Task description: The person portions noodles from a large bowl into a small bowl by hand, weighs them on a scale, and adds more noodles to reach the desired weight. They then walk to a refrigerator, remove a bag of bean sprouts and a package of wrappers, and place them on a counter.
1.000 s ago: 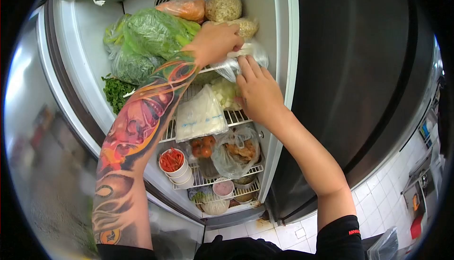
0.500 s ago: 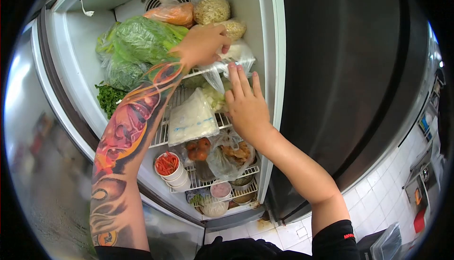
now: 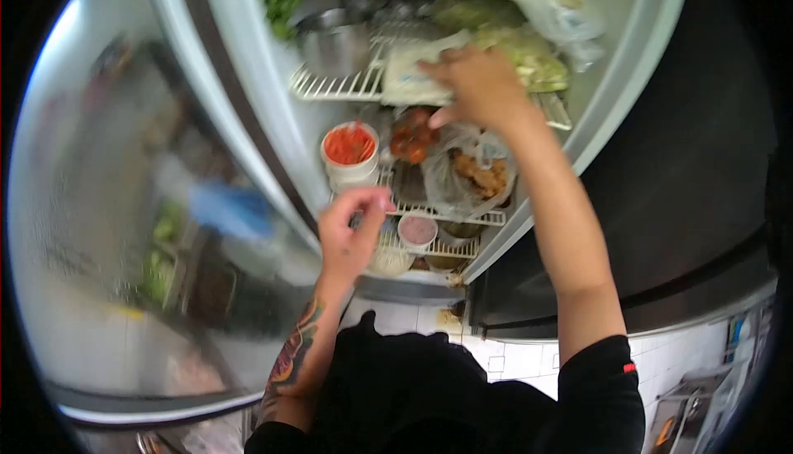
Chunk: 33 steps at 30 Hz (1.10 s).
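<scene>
While the fridge stands open, the right hand (image 3: 479, 86) reaches up to the middle wire shelf (image 3: 339, 85), fingers loosely spread and laid on a flat white bag (image 3: 413, 82) that lies there, with a bag of pale greens (image 3: 529, 57) just beside it toward the fridge's right wall. The left hand (image 3: 351, 235) hangs lower, in front of the lower shelves, thumb and fingers curled together in a pinch; the blur hides whether anything sits between them. Below the right hand lie a bag of red tomatoes (image 3: 413, 133) and a clear bag of browned food (image 3: 472, 175), and to their left a white cup of red chilli (image 3: 350, 150) on a stack of cups. A small tub of pink paste (image 3: 417, 229) sits on the lowest shelf. The work in hand looks like picking through the shelf, the flat bag being the likely pick. Lifting it would call for closing the fingers round its edge and sliding it clear of the greens
</scene>
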{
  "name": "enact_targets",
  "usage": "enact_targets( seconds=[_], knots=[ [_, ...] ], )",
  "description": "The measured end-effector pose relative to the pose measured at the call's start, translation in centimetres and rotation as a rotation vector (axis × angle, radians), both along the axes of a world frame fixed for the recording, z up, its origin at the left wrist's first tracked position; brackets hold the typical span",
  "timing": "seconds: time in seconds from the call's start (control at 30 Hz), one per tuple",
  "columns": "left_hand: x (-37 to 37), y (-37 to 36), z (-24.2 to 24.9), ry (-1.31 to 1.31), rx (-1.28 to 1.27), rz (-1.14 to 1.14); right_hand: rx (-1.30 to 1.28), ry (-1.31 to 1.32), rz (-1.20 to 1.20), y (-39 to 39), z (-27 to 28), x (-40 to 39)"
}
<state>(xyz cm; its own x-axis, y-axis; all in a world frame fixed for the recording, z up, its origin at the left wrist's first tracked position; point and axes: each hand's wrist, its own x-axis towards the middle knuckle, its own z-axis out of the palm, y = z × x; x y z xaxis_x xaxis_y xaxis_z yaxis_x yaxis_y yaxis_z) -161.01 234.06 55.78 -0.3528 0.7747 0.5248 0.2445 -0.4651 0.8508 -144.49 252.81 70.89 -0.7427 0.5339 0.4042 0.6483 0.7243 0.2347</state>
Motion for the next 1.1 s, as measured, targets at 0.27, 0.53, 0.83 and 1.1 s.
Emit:
enact_targets(
  seconds=[0.27, 0.53, 0.83, 1.1],
  knots=[
    [-3.8, -25.4, -18.5, -0.017, -0.572, 0.376, -0.175, 0.439, 0.2, 2.1, 0.4, 1.4],
    [-5.4, -41.6, -26.1, 0.217, -0.854, 0.48, 0.147, 1.191, 0.214, -8.4, -2.5, 7.2],
    [-12.1, -47.0, -51.6, 1.021, -1.02, -0.478, -1.021, 1.45, -0.533, -43.6, -29.0, 25.2],
    [3.3, -37.7, -43.7, 0.912, -1.204, -0.72, -0.431, 2.034, -1.554, -72.4, -52.1, 40.9]
  ],
)
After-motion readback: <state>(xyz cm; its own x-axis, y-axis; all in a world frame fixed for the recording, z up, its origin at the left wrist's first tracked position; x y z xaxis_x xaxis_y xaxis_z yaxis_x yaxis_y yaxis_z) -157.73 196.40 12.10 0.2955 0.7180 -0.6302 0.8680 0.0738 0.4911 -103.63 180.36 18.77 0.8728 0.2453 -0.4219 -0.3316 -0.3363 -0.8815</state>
